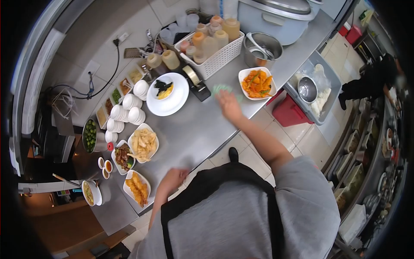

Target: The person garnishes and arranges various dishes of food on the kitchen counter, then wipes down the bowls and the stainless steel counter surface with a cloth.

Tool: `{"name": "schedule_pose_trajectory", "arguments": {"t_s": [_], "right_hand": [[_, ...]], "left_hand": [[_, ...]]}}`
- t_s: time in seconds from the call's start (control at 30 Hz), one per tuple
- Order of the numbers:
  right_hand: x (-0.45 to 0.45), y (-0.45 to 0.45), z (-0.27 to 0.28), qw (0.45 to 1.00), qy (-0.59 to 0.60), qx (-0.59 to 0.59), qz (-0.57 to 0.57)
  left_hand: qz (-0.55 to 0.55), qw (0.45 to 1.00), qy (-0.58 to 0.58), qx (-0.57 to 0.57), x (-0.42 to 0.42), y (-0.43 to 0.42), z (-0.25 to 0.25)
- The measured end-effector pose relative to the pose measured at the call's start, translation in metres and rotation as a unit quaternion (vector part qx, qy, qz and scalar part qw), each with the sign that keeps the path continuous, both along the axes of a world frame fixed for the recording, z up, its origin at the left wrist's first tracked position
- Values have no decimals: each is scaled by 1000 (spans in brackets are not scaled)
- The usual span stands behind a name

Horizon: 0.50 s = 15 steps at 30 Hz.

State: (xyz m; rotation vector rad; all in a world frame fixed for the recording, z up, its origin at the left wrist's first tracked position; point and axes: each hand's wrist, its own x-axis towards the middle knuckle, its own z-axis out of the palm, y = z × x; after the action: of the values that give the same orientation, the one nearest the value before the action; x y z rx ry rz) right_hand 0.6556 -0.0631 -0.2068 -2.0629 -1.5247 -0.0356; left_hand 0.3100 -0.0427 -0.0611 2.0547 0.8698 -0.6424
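My right hand (pixel 228 105) reaches forward over the steel counter, its fingers pressed down on a green-and-white cloth (pixel 222 90). Right of that hand, a white bowl of orange saucy food (pixel 257 83) sits close to the counter's edge. To its left are a black tape dispenser (pixel 199 88) and a white plate (pixel 174 105) bearing a small bowl with yellow and dark food. My left hand (pixel 173 179) is at the near counter edge, loosely curled, with nothing visible in it. Near it are a dish of fried battered pieces (pixel 137 188) and a bowl of fries (pixel 143 143).
A white basket (pixel 217 60) of squeeze bottles and a metal pot (pixel 262 49) line the back. Stacked white cups (pixel 129 108) stand left, beside a meat dish (pixel 123 156) and a soup bowl (pixel 89 193). A grey tub (pixel 321 86) and another person (pixel 366 84) are to the right.
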Motion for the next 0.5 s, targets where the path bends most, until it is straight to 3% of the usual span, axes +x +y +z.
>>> {"name": "schedule_pose_trajectory", "arguments": {"t_s": [0.03,0.07,0.13,0.2,0.27,0.33,0.37,0.43,0.5], "right_hand": [[-15,-25,10,998,-24,39,44],[-29,-52,21,992,-47,77,87],[-44,-93,32,991,-12,51,127],[-39,-123,34,986,56,49,149],[-27,-152,41,976,126,46,170],[-7,-180,54,950,304,-62,-10],[10,-194,51,946,313,-24,-83],[55,-216,68,913,338,-3,-228],[102,-225,66,922,240,161,-257]], "left_hand": [[28,987,-153,32,28,6,-11],[84,969,-233,5,62,11,-25],[49,959,-264,84,138,18,-23],[68,962,-261,-40,200,38,-82],[193,905,-258,-278,262,25,-69],[287,829,-214,-430,307,13,-60],[286,829,-211,-433,322,7,-65],[311,761,-257,-508,345,-1,-82],[335,748,-285,-497,354,-5,-98]]}}
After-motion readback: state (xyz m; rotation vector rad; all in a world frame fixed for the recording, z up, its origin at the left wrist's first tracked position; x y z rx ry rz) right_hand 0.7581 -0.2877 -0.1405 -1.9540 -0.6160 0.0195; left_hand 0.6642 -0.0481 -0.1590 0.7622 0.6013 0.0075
